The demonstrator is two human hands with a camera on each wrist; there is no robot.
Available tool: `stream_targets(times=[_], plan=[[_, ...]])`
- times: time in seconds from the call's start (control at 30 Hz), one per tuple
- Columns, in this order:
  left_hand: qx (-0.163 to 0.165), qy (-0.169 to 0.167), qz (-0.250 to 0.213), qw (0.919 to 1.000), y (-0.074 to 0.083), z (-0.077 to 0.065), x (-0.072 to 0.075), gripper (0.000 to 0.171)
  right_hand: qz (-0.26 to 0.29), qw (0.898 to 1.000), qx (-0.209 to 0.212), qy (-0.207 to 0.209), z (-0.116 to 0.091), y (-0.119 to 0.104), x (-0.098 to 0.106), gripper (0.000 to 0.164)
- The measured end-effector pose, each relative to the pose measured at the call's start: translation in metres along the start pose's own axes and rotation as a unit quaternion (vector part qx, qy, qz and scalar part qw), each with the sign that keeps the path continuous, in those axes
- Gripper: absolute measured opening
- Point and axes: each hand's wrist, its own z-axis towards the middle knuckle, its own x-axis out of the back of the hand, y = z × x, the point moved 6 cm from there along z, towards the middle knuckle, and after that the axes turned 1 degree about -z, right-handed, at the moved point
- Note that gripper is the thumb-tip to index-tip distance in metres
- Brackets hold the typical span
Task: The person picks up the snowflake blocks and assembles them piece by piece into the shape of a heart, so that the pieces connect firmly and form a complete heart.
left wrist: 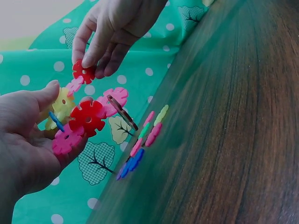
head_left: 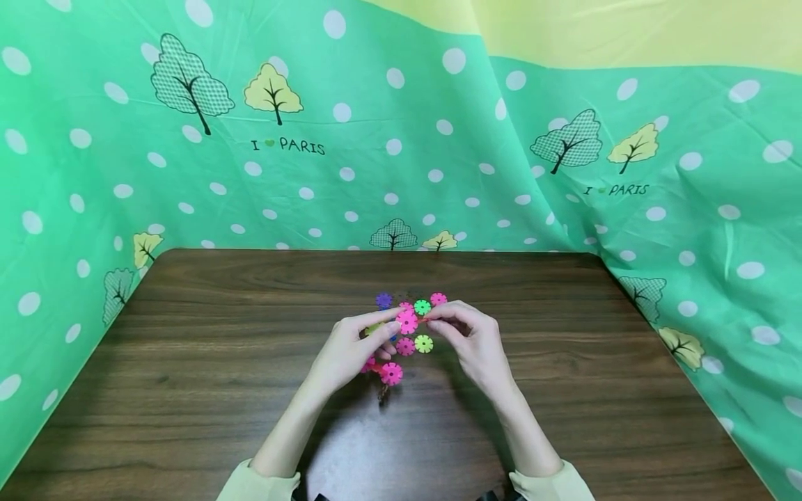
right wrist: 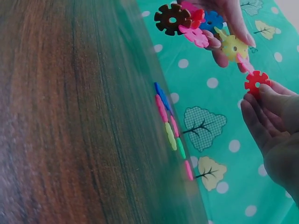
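Observation:
Above the table, my left hand [head_left: 347, 348] holds a chain of slotted, flower-shaped plastic discs. The left wrist view shows a yellow disc [left wrist: 60, 108], a blue disc [left wrist: 56, 121], a large red disc [left wrist: 96, 122] and pink ones linked together. A brown disc [right wrist: 163, 21] sits at one end of the chain. At the other end, a pink disc [head_left: 407, 314] stands out from the yellow one. My right hand [head_left: 476, 341] pinches a small red disc [right wrist: 252, 80] between thumb and fingers, its edge against that pink disc. Fingers partly hide the joints.
Beyond the hands, loose discs lie on the dark wooden table [head_left: 250, 292]: a purple disc [head_left: 384, 300], a green disc [head_left: 422, 307], a yellow-green disc [head_left: 424, 344] and several pink ones. A green dotted cloth [head_left: 438, 146] hangs behind the table and along its sides.

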Motion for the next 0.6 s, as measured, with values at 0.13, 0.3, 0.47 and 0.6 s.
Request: stream_targets(times=[0.13,0.3,0.47,0.6], plan=[[-0.009,0.007,0.007,0.9999,0.0006,-0.0004,-0.0012,0.036,-0.015,1.000,0.020,0.009,-0.0007,-0.0029,-0.0009,0.013],[-0.023,0.022,0.014,0.9994,-0.0007,-0.0004,-0.0025,0.032,-0.051,0.998,0.022,0.021,-0.0025,-0.0054,-0.0036,0.014],[-0.020,0.020,-0.001,0.9996,-0.0035,0.0001,-0.0049,0.032,-0.066,0.997,0.016,0.028,-0.0034,-0.0051,-0.0041,0.013],[-0.008,0.010,-0.015,0.9998,-0.0061,0.0011,-0.0071,0.034,-0.059,0.998,0.014,0.031,-0.0028,-0.0047,-0.0037,0.013]])
